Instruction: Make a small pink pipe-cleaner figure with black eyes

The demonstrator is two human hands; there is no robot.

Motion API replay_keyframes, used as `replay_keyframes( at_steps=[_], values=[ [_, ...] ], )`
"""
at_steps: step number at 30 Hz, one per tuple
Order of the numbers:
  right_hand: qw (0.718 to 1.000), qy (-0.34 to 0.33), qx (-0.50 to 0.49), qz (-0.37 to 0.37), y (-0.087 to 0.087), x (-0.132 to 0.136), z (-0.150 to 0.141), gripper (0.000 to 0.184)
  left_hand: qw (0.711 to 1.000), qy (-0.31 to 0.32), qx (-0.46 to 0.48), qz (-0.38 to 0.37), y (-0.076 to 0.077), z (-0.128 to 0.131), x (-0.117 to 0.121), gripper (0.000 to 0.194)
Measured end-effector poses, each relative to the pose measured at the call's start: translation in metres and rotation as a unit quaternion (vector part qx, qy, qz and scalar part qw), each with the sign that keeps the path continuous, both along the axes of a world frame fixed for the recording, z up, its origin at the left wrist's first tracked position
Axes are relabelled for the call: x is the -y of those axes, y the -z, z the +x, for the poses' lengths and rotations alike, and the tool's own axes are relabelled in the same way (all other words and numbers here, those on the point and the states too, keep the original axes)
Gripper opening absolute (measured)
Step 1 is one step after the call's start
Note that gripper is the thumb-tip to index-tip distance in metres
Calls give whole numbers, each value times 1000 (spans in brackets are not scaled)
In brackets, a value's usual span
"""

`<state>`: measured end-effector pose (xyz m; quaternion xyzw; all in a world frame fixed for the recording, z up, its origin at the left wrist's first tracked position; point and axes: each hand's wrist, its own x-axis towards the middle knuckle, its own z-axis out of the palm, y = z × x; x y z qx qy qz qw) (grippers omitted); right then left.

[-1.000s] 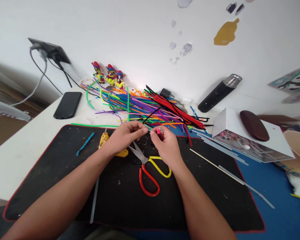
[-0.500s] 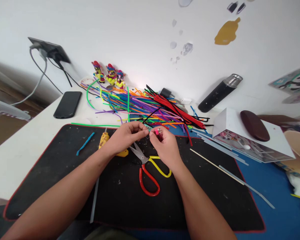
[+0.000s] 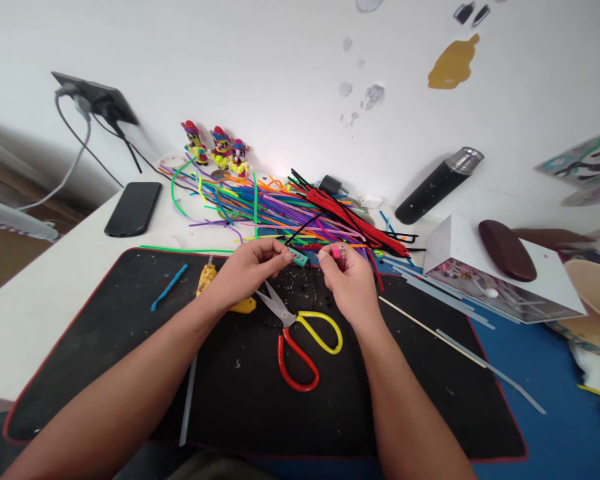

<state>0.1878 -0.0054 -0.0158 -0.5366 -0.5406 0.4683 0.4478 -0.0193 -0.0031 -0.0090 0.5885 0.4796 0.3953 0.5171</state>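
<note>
My left hand (image 3: 250, 270) pinches a small flat teal piece with dark marks (image 3: 299, 258) between thumb and fingertips. Its right end sticks out; the rest is hidden by the fingers. A short gap away, my right hand (image 3: 356, 287) is closed around a small pink-and-metal piece (image 3: 337, 252), mostly covered, whose kind I cannot make out. Below both hands, scissors (image 3: 285, 317) with one red and one yellow handle lie partly spread on the black mat (image 3: 250, 400). A yellow glue gun (image 3: 243, 306) lies partly under my left wrist.
Behind my hands lies a heap of coloured pipe cleaners (image 3: 280, 207). Several small figures (image 3: 221, 148) stand by the wall. A phone (image 3: 133, 209) is at left; a black flask (image 3: 437, 187) and a white box (image 3: 455, 260) are at right. Glue sticks (image 3: 445, 297) lie nearby.
My hands have moved apart, the right one shifting to the right with the pink-and-metal piece. More of the teal piece now shows in my left hand.
</note>
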Motion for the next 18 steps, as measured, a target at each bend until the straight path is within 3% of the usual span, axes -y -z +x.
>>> replay_keyframes(
  at_steps=[18],
  values=[
    [1000,-14,0,-11,2,0,1,30,1000,-5,6,0,0,-1,0,45]
  ],
)
